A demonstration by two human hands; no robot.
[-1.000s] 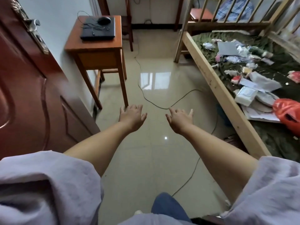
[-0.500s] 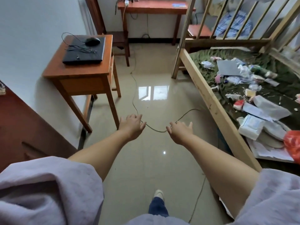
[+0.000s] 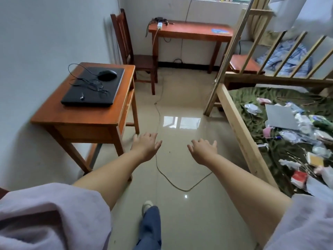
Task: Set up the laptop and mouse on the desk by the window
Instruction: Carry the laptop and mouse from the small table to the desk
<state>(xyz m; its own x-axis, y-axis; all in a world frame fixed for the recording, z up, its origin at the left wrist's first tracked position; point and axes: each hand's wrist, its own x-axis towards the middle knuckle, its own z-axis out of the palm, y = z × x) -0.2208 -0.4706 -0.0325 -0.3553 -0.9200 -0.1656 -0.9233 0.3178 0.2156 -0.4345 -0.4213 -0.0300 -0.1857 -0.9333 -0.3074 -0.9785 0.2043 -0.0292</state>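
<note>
A closed black laptop (image 3: 93,94) lies on a small wooden side table (image 3: 77,118) by the left wall. A black mouse (image 3: 107,75) rests on its lid, its thin cable tangled beside it. Against the far wall under the window stands a long red-brown desk (image 3: 191,32) with a charger at its left end. My left hand (image 3: 146,144) and my right hand (image 3: 202,150) are stretched out over the floor, fingers apart and holding nothing. The left hand is just right of the side table's front corner.
A wooden chair (image 3: 134,56) stands between the side table and the desk. A wooden bed frame (image 3: 241,130) strewn with papers and packets runs along the right. A cable (image 3: 158,112) trails across the glossy tile floor. My foot (image 3: 146,206) steps forward.
I have walked forward into the room: the door has left the view, the side table is nearer, and the far desk and chair have come into view. Both hands stay open.
</note>
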